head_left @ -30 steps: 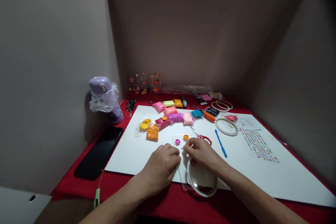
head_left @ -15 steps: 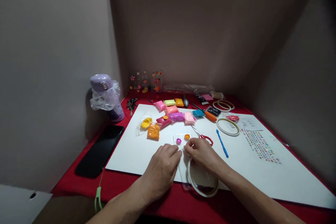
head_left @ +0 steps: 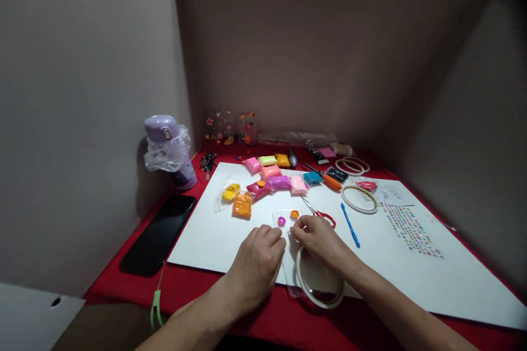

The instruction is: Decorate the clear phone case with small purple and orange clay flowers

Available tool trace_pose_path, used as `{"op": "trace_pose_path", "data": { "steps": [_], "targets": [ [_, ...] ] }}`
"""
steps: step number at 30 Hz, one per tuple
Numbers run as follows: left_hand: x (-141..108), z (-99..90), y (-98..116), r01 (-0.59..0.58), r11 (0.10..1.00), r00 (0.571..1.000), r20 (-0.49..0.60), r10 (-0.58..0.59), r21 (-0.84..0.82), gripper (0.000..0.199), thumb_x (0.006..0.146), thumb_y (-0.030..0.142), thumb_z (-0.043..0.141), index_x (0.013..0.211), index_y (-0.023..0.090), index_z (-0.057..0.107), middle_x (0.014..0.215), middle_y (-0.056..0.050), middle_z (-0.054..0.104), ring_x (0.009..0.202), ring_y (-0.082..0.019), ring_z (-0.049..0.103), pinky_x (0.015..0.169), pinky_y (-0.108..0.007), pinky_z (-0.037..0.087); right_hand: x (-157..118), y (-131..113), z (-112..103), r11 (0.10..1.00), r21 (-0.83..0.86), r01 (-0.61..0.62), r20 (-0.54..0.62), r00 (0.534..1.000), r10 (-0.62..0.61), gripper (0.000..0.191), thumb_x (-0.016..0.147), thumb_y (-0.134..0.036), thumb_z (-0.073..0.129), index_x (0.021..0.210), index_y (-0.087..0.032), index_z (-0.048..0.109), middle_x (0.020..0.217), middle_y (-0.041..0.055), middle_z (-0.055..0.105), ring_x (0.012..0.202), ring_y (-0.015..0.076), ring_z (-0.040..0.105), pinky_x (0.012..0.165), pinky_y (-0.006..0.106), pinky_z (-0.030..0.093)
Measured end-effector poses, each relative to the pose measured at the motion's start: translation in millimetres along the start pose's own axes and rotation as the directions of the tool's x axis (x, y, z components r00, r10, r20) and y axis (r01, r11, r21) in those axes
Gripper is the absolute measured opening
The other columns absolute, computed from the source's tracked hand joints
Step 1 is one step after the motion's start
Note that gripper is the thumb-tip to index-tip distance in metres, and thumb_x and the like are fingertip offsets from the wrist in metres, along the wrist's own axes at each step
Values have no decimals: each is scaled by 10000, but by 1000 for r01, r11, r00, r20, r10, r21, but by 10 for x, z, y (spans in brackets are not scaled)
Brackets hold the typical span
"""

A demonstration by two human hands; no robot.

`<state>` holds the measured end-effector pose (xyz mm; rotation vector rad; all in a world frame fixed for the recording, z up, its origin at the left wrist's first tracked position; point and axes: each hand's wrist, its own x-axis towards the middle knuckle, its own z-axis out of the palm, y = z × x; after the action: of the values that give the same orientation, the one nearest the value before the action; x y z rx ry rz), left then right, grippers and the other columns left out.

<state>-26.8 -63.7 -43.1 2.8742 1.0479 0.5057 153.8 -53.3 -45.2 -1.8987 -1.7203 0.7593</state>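
A clear phone case point(head_left: 276, 213) lies on the white board, with a magenta clay flower point(head_left: 281, 221) and an orange clay flower point(head_left: 295, 214) on its far part. My left hand point(head_left: 259, 258) is closed at the left edge of the case, fingers curled down; whatever they grip is hidden. Just right of it, the thumb and fingertips of my right hand point(head_left: 315, 235) are pinched together over the case. What sits in that pinch is too small to name. Beneath my right hand and wrist rests a white roll of tape point(head_left: 302, 285), overlapping the case and the board's front edge.
Red-handled scissors point(head_left: 328, 219) and a blue modelling tool point(head_left: 349, 225) lie right of my hands. Several clay packets point(head_left: 280, 182) sit beyond, near an orange-handled screwdriver point(head_left: 331, 181). A sheet of gems point(head_left: 411, 230) is far right. Left are a black phone point(head_left: 158, 236) and purple bottle point(head_left: 164, 129).
The whole view has shifted very slightly. Both hands keep nearly the same closed pose over the phone case, and the tape roll stays beneath my right hand.
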Motion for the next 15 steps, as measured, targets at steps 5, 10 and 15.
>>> {"op": "trace_pose_path", "data": {
  "steps": [5, 10, 15],
  "targets": [
    [13, -16, 11, 9, 1000, 1000, 13, -9, -1, 124, 904, 122, 406, 877, 176, 514, 955, -48, 558, 840, -208, 468, 729, -349, 412, 1, 1, -1, 1000, -24, 6, -11, 1000, -6, 223, 805, -292, 460, 631, -182, 547, 582, 21, 631, 535, 146, 572, 482, 232, 310],
    [44, -33, 39, 17, 1000, 1000, 22, -17, 26, 148, 924, 164, 389, 940, 184, 534, 980, -55, 570, 854, -220, 476, 727, -365, 418, 14, -19, -6, 999, -53, 3, -19, 1000, -4, 215, 790, -269, 458, 615, -181, 547, 572, 26, 629, 535, 147, 563, 480, 234, 304],
    [68, -39, 55, 15, 999, 999, 29, -17, 38, 186, 937, 210, 377, 996, 179, 551, 1061, -73, 576, 889, -233, 484, 755, -384, 434, 10, -42, -3, 997, -83, 5, -35, 999, -7, 198, 782, -254, 469, 627, -176, 563, 613, 42, 646, 558, 151, 566, 489, 236, 296]
  ]
}}
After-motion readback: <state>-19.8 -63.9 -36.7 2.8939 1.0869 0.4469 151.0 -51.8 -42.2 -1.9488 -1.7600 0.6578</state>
